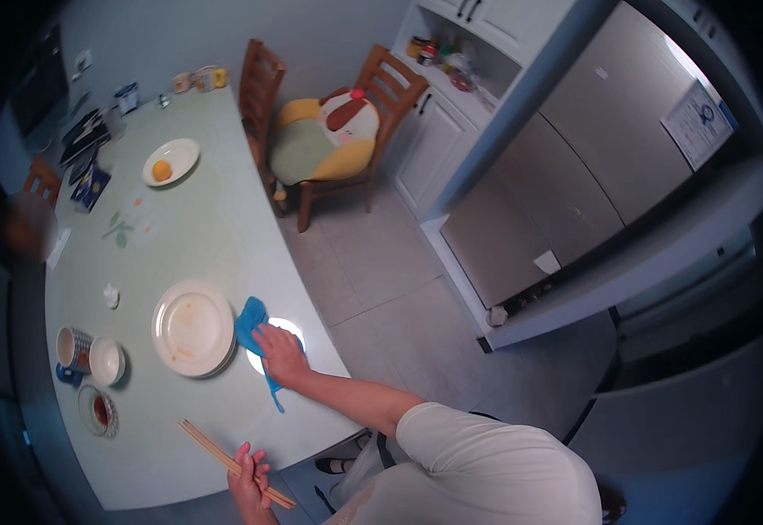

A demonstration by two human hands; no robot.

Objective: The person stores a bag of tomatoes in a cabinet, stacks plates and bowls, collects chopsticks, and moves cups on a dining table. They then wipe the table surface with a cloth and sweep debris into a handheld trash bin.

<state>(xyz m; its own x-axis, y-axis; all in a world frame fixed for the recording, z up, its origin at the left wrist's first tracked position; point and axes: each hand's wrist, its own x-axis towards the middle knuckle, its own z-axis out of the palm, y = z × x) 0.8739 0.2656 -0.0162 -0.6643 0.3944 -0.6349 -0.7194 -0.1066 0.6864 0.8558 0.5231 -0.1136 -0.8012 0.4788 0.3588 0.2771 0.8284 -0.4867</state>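
My left hand (249,476), at the bottom of the view, is closed around a bundle of wooden chopsticks (207,443) that slants over the table's near edge. My right hand (281,354) presses down on a crumpled blue cloth (250,321) on the pale green tabletop (224,243). Part of the cloth is hidden under the palm, and a thin strip of it trails toward me. Just left of the cloth is a stack of white plates (192,328), its top plate marked with food stains. A bright glare lies around the cloth.
At the left stand a patterned cup (73,348), a white bowl (107,361) and a glass dish (97,410) with dark sauce. A crumpled tissue (112,296) lies nearby. Farther off, a plate (184,157) holds a round orange item. Wooden chairs (309,190) flank the table's right side.
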